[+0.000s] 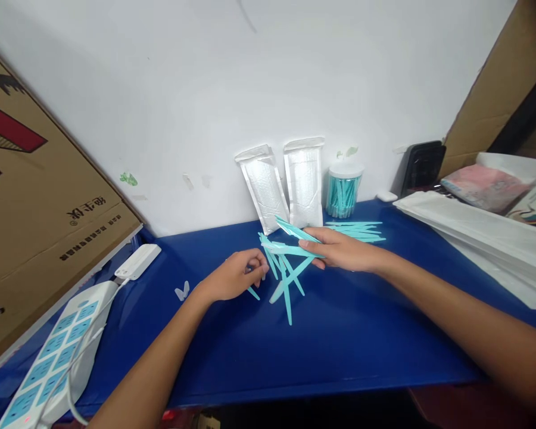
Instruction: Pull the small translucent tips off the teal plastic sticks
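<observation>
My right hand [324, 245] is closed around a bunch of flat turquoise plastic sticks [295, 232] with tapered ends, fanned out toward the left. Below and left of it, several more turquoise sticks [287, 292] lie crossed over each other on the blue table. My left hand [245, 271] is beside this loose pile with its fingers curled in and the fingertips close together. Whether anything small is between those fingers is hidden. One stick's tip [254, 293] shows from under the left hand. A row of similar sticks [360, 230] lies behind my right hand.
Two silvery padded pouches [304, 182] lean on the wall beside a lidded jar [343, 192] of turquoise sticks. White packaging [482, 229] is at the right. A power strip [58, 357], white adapter [138, 261] and cardboard box [49, 196] stand left. Small clear pieces [183, 291] lie on the table [330, 351].
</observation>
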A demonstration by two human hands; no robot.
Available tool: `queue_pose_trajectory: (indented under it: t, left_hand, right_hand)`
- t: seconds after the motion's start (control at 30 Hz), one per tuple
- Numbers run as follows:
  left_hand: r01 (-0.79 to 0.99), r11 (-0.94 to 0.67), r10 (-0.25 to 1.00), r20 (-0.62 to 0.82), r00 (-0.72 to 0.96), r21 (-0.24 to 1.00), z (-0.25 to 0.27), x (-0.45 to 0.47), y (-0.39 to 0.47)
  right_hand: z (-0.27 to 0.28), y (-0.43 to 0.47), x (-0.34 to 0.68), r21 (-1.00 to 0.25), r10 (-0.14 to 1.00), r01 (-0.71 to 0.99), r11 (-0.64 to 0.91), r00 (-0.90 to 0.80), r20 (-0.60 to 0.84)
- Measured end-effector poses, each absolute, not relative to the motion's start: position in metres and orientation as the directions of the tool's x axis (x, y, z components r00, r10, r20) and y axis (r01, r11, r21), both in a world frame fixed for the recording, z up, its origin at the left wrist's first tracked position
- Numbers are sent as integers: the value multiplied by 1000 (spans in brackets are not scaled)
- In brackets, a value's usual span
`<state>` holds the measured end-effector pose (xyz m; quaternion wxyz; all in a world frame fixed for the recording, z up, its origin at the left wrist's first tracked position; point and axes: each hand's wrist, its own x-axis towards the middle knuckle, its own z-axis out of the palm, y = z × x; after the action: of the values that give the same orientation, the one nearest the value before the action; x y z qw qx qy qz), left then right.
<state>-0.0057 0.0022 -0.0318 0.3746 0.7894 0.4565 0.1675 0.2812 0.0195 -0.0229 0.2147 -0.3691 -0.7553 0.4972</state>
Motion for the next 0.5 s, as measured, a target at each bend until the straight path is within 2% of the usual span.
queue_pose_trajectory:
  t: [0.13,0.23,0.33,0.4,0.5]
  left_hand:
    - [459,-228,930,53,365,859,-28,-6,8]
    - [297,-128,968,54,246,946,-26,-5,9]
    - [157,-87,980,56,192,984,-26,-3,8]
    - [120,-75,984,54,172,990,-27,-2,8]
    - [111,-67,986,49,159,992,-28,-1,7]
  right_hand:
    - [-23,20,280,-919,736,311,241,-676,-35]
    - [-21,19,280,-936,724,287,204,-688,-53]
    - [-18,16,279,-938,721,304,167,-686,-94]
    - [-15,15,278,-928,712,318,193,-696,-90]
    - [-13,14,278,-892,693,329,311,-721,-24]
